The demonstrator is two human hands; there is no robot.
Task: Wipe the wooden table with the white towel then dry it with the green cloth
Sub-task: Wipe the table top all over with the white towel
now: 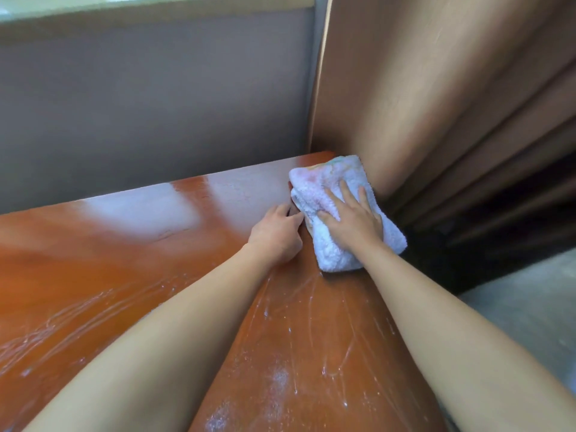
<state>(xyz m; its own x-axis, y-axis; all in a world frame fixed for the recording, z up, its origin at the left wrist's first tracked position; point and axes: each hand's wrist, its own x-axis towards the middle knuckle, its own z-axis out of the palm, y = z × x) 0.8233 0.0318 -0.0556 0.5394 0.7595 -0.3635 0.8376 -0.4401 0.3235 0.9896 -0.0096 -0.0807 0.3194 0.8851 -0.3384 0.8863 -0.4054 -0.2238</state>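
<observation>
A folded white towel [327,194] lies on the far right corner of the orange-brown wooden table [124,251]. My right hand [352,219] lies flat on top of it, fingers spread and pressing down. My left hand [277,235] rests on the table just left of the towel, its fingertips touching the towel's left edge. White powdery streaks and smears cover the near part of the table between my forearms. No green cloth shows in this view.
A brown curtain [420,104] hangs against the table's right edge, right behind the towel. A grey wall panel [140,104] runs along the table's far edge. Grey floor [530,300] shows at the lower right.
</observation>
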